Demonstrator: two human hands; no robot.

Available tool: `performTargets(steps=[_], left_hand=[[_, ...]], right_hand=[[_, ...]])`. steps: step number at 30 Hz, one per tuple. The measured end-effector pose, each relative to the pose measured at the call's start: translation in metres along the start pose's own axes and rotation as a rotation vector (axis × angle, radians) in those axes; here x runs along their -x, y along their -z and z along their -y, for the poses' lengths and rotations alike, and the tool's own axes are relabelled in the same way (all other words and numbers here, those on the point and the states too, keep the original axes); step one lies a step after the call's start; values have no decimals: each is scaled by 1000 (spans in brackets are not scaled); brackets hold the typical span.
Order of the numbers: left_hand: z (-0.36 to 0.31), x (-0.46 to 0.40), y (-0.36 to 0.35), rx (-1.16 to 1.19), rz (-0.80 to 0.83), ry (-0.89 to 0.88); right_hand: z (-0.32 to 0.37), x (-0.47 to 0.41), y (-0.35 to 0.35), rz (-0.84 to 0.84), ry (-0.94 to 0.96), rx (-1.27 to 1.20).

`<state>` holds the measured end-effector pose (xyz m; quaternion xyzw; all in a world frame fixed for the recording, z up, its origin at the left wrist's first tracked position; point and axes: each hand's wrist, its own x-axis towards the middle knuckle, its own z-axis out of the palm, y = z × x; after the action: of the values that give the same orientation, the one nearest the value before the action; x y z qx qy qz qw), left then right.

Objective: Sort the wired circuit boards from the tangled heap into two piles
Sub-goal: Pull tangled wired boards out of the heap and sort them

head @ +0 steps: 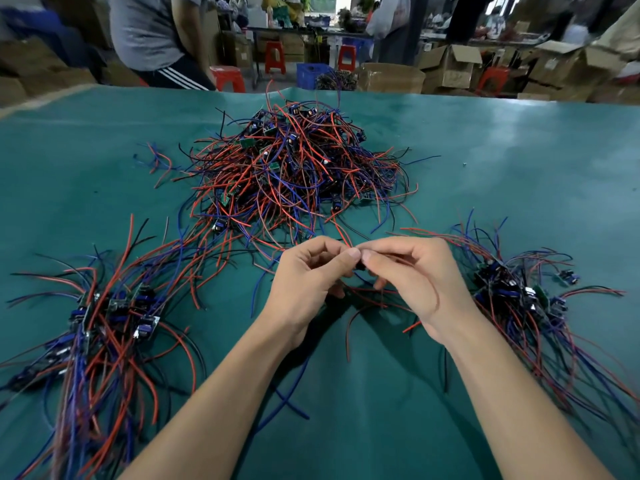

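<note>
A tangled heap (294, 171) of small circuit boards with red, blue and black wires lies at the middle of the green table. One sorted pile (104, 317) spreads at the near left, another pile (512, 292) at the near right. My left hand (308, 275) and my right hand (408, 271) meet just in front of the heap, fingertips pinched together on one small dark wired board (360, 266), mostly hidden by the fingers. Its red and blue wires (367, 296) hang down under my hands.
The green mat (519, 161) covers the whole table. A loose wired board (568, 277) lies right of the right pile. A person in a grey shirt (152, 32) stands beyond the far edge, with cardboard boxes (450, 67), red stools (275, 57) and a blue crate (313, 76) behind.
</note>
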<state>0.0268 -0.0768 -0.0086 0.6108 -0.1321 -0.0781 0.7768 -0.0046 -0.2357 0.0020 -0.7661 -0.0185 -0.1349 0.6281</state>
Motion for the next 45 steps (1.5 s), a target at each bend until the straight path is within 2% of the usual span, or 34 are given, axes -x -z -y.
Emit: performTargets(steps=[5,7,11,15,20,23,30,36,42,45], left_hand=[[-1,1,3,77,98,21],[0,1,4,81,137,20],[1,0,3,74,90,15],[-1,-2,7,65,73,29],[-1,-2,8,37,117,80],[-1,-2,9,10,129,90],[-2,-1,6,-129,127,23],[2,0,3,-276,131,-16],[-2,0,5,-164,137,58],[-3,0,6,-124,161,90]], right_hand=[[3,1,1,54,-23,-84],[4,1,-1,27,-62,-139],[6,2,-6,-18,-101,-263],[7,3,-8,44,-61,-190],[9,1,10,250,-114,-164],[9,1,14,308,-121,-155],[4,2,15,269,-107,-68],[1,-2,10,129,-87,11],[7,0,13,282,-97,40],[6,-1,14,267,-87,58]])
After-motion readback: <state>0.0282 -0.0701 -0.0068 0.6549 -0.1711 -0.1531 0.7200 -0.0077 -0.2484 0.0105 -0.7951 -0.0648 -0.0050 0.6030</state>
